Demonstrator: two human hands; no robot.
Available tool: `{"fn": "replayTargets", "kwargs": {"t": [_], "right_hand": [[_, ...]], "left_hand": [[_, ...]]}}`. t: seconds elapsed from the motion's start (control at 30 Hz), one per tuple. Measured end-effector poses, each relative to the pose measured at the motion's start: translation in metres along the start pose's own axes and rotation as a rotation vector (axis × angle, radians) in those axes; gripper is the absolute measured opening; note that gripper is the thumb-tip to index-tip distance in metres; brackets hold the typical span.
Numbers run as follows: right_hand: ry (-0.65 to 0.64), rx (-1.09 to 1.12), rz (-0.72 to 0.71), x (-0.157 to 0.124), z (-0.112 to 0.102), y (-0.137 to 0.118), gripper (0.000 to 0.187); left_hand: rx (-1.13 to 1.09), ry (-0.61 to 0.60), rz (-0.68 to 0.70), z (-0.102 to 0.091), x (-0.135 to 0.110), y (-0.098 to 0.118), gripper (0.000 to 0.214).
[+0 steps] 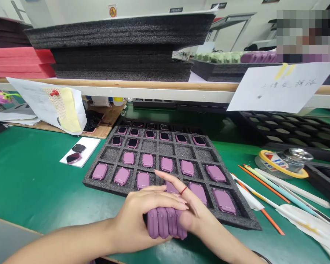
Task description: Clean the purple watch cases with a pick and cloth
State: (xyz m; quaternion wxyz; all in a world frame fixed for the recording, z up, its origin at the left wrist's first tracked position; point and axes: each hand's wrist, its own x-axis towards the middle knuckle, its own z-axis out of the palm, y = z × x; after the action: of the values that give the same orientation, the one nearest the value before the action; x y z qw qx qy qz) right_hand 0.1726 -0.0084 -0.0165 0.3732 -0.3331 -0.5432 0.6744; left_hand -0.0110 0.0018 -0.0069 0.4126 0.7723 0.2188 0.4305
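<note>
My left hand (143, 216) and my right hand (192, 209) grip a row of several mauve smartwatch bodies (165, 223) standing on edge, pressed together between them. The left fingers lie across the top of the row. The right thumb presses its right end, and the right fingers point up and left over the left hand, with a thin red band (183, 190) on one finger. Just beyond my hands lies a dark grey foam tray (154, 146). Its front rows hold mauve watches (166, 164) showing their plain sides, and its back rows hold watches (132, 143) with dark screens up.
A white card (79, 156) on the green bench mat (35, 183) carries a mauve watch (73, 158) and a dark one (78, 147). To the right lie orange and white sticks (264, 187), a tape roll (283, 165) and a glass jar (297, 159). A low shelf with stacked foam sheets (121, 62) spans overhead.
</note>
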Motion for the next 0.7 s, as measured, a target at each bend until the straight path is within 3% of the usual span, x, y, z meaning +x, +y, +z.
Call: {"fn": "replayTargets", "kwargs": {"t": [0.13,0.37,0.43,0.5,0.53,0.6,0.7], "right_hand": [[0.141,-0.131,-0.085,0.001,0.009,0.001,0.104],[0.277,-0.399,-0.350,0.001,0.014,0.003,0.116],[0.294,-0.467,-0.439,0.000,0.013,0.002,0.115],[0.318,-0.531,-0.519,-0.001,0.010,0.002,0.113],[0.323,-0.551,-0.554,-0.001,0.009,0.002,0.110],[0.310,-0.575,-0.613,0.000,0.005,0.003,0.102],[0.275,-0.597,-0.665,0.002,0.001,0.005,0.096]], "left_hand": [[-0.042,0.007,-0.025,0.002,-0.002,-0.004,0.035],[0.040,-0.041,-0.040,0.005,-0.011,-0.016,0.076],[-0.025,-0.034,-0.160,0.006,-0.010,-0.012,0.099],[-0.285,-0.057,-0.389,0.006,-0.007,-0.005,0.125],[-0.444,-0.081,-0.493,0.005,-0.004,-0.002,0.126],[-0.649,-0.124,-0.594,0.003,0.002,0.004,0.094],[-0.698,-0.120,-0.609,0.001,0.007,0.005,0.042]]}}
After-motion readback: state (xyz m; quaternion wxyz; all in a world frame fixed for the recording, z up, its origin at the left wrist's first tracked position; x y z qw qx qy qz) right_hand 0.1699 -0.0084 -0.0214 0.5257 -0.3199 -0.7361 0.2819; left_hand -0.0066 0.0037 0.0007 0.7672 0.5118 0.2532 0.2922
